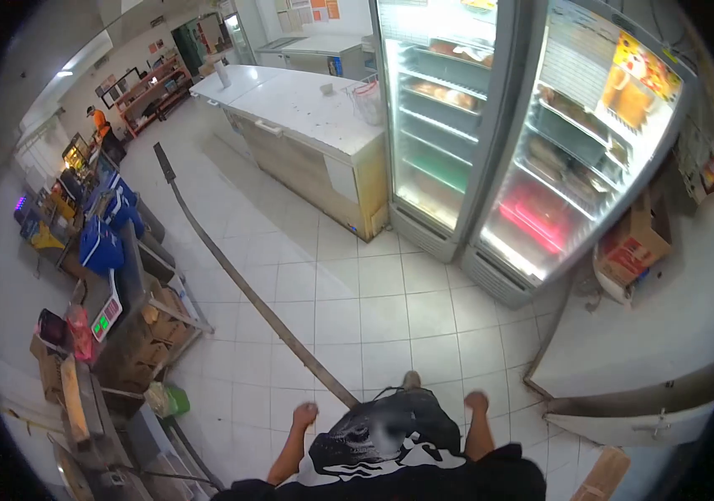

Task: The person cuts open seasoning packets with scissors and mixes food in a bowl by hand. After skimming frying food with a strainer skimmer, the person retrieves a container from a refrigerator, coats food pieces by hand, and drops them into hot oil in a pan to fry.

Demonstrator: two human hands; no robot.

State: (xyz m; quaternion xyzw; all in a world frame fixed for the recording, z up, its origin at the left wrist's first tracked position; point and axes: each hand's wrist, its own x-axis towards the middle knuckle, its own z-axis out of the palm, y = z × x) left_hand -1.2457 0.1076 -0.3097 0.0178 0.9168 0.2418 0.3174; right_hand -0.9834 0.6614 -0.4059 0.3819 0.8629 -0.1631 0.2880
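Note:
Low in the head view, my left hand (305,413) hangs at my left side with its fingers curled; anything inside them is too small to make out. On the other side, my right hand (476,402) is also curled, over the tiled floor, and its contents cannot be made out. Between the hands is my dark shirt (390,430) with a white print. A long dark strip (248,288) on the floor runs up to my body, nearest my left hand.
A white chest freezer (307,108) stands ahead, beside two lit glass-door fridges (440,108). Along the left are a counter with blue bags (102,245) and a green-lit scale (107,317). At right, a carton (634,242) sits on a white surface. A person (98,121) is far left.

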